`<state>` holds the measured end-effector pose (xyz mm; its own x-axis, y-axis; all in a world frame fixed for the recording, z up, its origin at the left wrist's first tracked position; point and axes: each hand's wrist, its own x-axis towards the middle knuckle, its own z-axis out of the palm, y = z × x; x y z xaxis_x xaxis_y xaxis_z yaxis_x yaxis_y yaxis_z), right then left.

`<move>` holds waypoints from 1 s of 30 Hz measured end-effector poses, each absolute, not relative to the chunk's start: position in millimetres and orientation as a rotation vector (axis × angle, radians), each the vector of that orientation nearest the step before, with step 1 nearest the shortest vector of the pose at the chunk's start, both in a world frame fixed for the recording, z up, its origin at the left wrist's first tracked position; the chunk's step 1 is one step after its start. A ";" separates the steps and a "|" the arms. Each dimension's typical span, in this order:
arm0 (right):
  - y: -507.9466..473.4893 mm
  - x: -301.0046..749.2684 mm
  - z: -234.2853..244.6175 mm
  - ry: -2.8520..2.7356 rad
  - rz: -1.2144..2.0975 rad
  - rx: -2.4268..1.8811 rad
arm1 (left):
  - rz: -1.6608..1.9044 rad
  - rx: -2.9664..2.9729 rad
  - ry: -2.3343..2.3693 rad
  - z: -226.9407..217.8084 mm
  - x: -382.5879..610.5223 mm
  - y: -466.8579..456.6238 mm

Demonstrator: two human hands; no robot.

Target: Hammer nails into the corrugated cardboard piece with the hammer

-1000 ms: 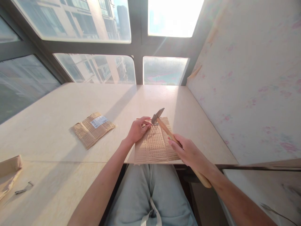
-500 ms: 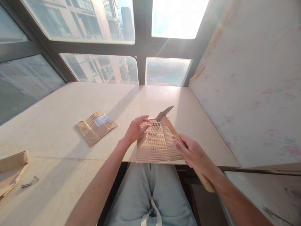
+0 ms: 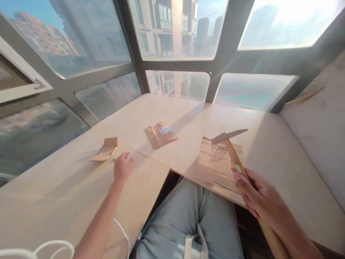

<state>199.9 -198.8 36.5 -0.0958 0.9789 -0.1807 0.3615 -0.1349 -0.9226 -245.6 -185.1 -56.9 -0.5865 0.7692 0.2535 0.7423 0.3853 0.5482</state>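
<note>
My right hand [image 3: 258,194] is wrapped round the wooden handle of a hammer [image 3: 236,154], its metal head raised over a corrugated cardboard sheet [image 3: 205,162]. Rows of small holes or dots cover the sheet, and several dark nails [image 3: 221,148] stand in it below the hammer head. Over on the left of the tabletop, my left hand [image 3: 124,167] is held low with fingers slightly bent and apart, nothing visible in it. Just beyond it a small piece of a nail [image 3: 114,159] shows; the hand hides the rest.
An open cardboard piece [image 3: 106,149] lies beyond my left hand. A flat cardboard piece with a white label [image 3: 161,135] sits mid-table. White cables [image 3: 55,242] are at the lower left. Windows border the table [image 3: 185,108] at the back, a wall [image 3: 320,118] at the right.
My left hand has left the cardboard sheet and moved left to beside the loose nails. The view has turned left. The hammer stays in my right hand above the sheet.
</note>
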 end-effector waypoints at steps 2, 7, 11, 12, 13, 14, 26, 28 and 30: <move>-199.1 192.1 35.3 -1.474 1.265 -1.496 | 0.883 1.316 2.735 -61.8 -275.8 -205.0; -205.5 173.3 36.7 -1.482 1.313 -1.403 | 0.744 1.213 2.898 -67.5 -321.2 -234.1; -215.2 168.4 37.7 -1.500 1.321 -1.381 | 0.714 1.259 2.809 -67.7 -330.4 -233.0; -217.2 169.1 37.0 -1.499 1.322 -1.383 | 0.712 1.233 2.789 -67.7 -330.5 -230.5; -218.9 170.4 35.8 -1.497 1.332 -1.391 | 0.714 1.200 2.783 -67.8 -330.2 -227.5; -220.3 172.2 34.3 -1.493 1.345 -1.404 | 0.717 1.167 2.789 -68.0 -329.7 -224.3; -230.3 188.6 27.4 -1.452 1.342 -1.520 | 0.941 1.120 2.728 -72.2 -331.8 -210.7; -230.2 189.2 27.2 -1.452 1.343 -1.524 | 0.959 1.138 2.712 -71.9 -329.8 -212.0; -230.2 189.4 27.1 -1.445 1.345 -1.530 | 1.016 1.175 2.666 -69.9 -325.9 -213.0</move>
